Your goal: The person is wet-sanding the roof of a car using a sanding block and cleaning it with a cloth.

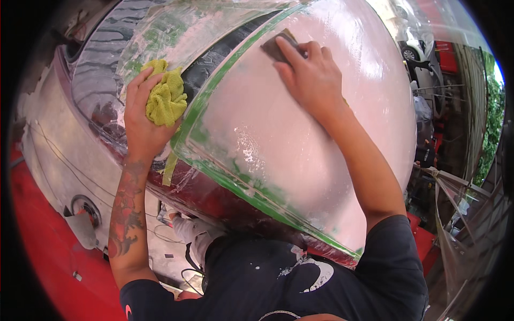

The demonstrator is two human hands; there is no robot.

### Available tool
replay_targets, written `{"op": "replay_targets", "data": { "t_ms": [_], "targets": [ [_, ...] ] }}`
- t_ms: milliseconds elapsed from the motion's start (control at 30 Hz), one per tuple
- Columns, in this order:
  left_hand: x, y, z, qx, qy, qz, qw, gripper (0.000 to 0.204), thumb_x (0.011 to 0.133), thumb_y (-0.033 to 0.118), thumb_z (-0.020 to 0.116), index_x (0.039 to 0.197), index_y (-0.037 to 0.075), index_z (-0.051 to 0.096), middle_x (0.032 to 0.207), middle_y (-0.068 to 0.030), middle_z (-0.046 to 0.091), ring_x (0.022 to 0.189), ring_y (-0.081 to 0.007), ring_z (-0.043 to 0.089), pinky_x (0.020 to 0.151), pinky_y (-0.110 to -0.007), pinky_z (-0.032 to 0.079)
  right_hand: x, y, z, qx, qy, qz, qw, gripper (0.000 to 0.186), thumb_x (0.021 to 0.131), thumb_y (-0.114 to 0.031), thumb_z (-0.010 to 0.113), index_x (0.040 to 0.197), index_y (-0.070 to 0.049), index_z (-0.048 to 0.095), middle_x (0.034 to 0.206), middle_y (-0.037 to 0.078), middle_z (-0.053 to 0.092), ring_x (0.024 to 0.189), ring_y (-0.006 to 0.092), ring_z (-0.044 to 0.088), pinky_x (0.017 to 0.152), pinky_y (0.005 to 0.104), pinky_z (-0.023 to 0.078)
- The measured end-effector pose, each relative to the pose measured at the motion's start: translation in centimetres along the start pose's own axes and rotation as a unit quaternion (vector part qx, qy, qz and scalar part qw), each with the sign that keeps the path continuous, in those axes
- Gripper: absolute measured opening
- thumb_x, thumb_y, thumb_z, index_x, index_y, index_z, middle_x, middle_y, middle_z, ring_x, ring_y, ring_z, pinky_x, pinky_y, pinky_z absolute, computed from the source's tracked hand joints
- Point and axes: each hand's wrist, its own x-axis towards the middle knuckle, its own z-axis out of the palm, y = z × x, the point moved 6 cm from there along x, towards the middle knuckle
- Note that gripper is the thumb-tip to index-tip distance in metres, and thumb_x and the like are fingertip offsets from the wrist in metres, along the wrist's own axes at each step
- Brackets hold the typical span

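Note:
A crumpled yellow-green cloth [168,99] is gripped in my left hand [142,120], beside the dark gap at the panel's left edge. My right hand [316,80] presses a dark, flat sanding pad [276,49] onto the far left part of a wet, pale pink car panel [305,144]. Fingers lie over the pad and hide part of it. Green patches [219,179] show through along the panel's near and left borders. Whitish wet streaks and droplets lie on its surface.
Clear plastic film [96,69] covers the dark bodywork at left. A yellow tape strip [169,168] hangs near the panel's corner. Cables [48,139] and a round metal part [85,208] are at lower left. Farther right stand a white car [413,51] and a plastic-draped frame [452,224].

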Motion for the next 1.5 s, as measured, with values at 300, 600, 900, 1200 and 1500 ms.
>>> {"op": "replay_targets", "data": {
  "t_ms": [300, 600, 900, 1200, 1500],
  "targets": [
    [-0.4, -0.8, 0.1, 0.008, -0.009, -0.01, 1.0, 0.067, 0.067, 0.007, 0.085, 0.129, 0.009, 0.061, 0.139, -0.0171, 0.054, 0.126, -0.037, 0.057, 0.103, -0.044, 0.049, -7.9, -7.6, -2.7, 0.108, -0.031, -0.038, 0.993, 0.062, 0.076, -0.023, 0.082, 0.136, -0.02, 0.064, 0.114, 0.016, 0.058, 0.091, 0.0315, 0.054, 0.081, 0.042, 0.049],
    [0.3, 0.2, 0.1, 0.01, -0.004, 0.007, 1.0, 0.067, 0.066, 0.007, 0.085, 0.129, 0.009, 0.061, 0.139, -0.0172, 0.054, 0.126, -0.0371, 0.057, 0.103, -0.044, 0.049, -0.7, 0.6, -0.3, 0.043, 0.026, -0.045, 0.998, 0.051, 0.083, -0.027, 0.077, 0.132, -0.021, 0.065, 0.107, 0.011, 0.062, 0.086, 0.031, 0.056, 0.077, 0.0418, 0.052],
    [-0.3, -0.9, 0.1, 0.004, -0.002, 0.005, 1.0, 0.067, 0.067, 0.007, 0.085, 0.13, 0.009, 0.062, 0.138, -0.0165, 0.055, 0.124, -0.0362, 0.058, 0.102, -0.043, 0.05, -12.3, -6.4, -3.4, 0.074, -0.052, -0.029, 0.995, 0.061, 0.08, -0.025, 0.08, 0.138, -0.022, 0.062, 0.121, 0.017, 0.057, 0.089, 0.0311, 0.052, 0.08, 0.0412, 0.048],
    [0.0, -0.5, -0.2, 0.009, -0.007, 0.011, 1.0, 0.068, 0.067, 0.006, 0.085, 0.131, 0.01, 0.061, 0.14, -0.0173, 0.054, 0.127, -0.0364, 0.056, 0.104, -0.043, 0.048, -8.0, -2.0, -2.7, 0.062, 0.0, -0.057, 0.996, 0.053, 0.082, -0.028, 0.078, 0.133, -0.021, 0.064, 0.116, 0.011, 0.059, 0.083, 0.0297, 0.053, 0.073, 0.0396, 0.051],
    [-0.2, -0.9, 0.1, 0.025, -0.007, 0.02, 0.999, 0.066, 0.069, 0.003, 0.084, 0.131, 0.007, 0.06, 0.14, -0.0177, 0.055, 0.128, -0.036, 0.055, 0.108, -0.043, 0.044, -14.1, -4.3, -4.0, 0.107, -0.038, 0.034, 0.993, 0.048, 0.083, -0.026, 0.077, 0.129, -0.017, 0.068, 0.126, 0.012, 0.063, 0.1, 0.0305, 0.058, 0.087, 0.0423, 0.051]
  ]
}}
